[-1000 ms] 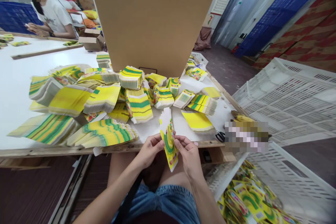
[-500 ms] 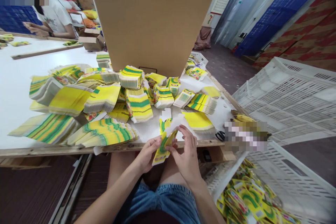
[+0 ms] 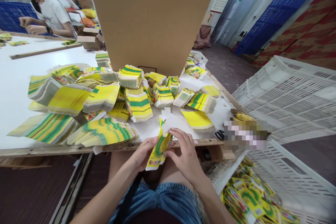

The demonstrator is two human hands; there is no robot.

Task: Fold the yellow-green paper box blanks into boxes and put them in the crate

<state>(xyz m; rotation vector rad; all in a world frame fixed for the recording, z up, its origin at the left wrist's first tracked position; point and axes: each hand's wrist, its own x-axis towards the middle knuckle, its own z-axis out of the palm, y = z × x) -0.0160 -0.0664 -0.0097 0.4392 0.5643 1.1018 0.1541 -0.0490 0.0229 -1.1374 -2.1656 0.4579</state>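
Note:
A yellow and green printed carton (image 3: 158, 149) is held between my two hands above my lap, at the table's front edge. My left hand (image 3: 146, 152) grips its left side, thumb on top. On its right side, the fingers and thumb of my right hand (image 3: 183, 150) are closed on the carton near its upper part. White flaps stick out at the carton's far end. Just beyond, stacks of flat yellow and green cartons (image 3: 138, 105) lie on the white table (image 3: 15, 87). A loose yellow sheet-like stack (image 3: 197, 119) is to the right of my hands.
A tall brown cardboard panel (image 3: 154, 21) stands behind the stacks. Black-handled scissors (image 3: 219, 134) and bananas (image 3: 243, 116) lie at the right edge. Below right, a white crate (image 3: 296, 175) holds many yellow-green packs (image 3: 252, 196). Another person (image 3: 55, 14) sits at the far left.
The carton has tilted and come slightly lower and nearer to me, with its printed face more visible. My right fingers have moved down and left along it.

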